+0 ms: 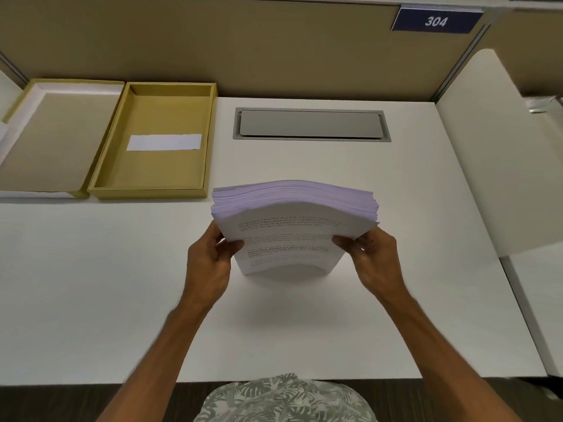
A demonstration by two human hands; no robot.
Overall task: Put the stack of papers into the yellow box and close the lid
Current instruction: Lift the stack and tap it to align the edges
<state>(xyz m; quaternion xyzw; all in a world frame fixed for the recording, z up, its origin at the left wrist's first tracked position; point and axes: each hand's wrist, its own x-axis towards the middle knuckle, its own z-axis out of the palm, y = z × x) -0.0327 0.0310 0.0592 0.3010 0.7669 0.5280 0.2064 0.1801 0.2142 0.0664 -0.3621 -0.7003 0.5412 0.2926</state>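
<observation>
A thick stack of papers (pixel 289 226) stands on its lower edge on the white table, tilted toward me, its printed front sheet bowed. My left hand (pixel 210 263) grips its left side and my right hand (pixel 374 260) grips its right side. The yellow box (pixel 105 178) lies open at the far left of the table, with a white slip on its bottom. Its lid (pixel 18 99) lies upturned right beside it, further left and partly out of view. The box is about a hand's width up and left of the stack.
The white table (pixel 122 284) ends at a beige partition (pixel 243 41) behind the box. A grey cable flap (pixel 310 124) is set into the table beyond the stack. A white side panel (pixel 502 147) stands at the right, and a blue sign reads 304 (pixel 436 21).
</observation>
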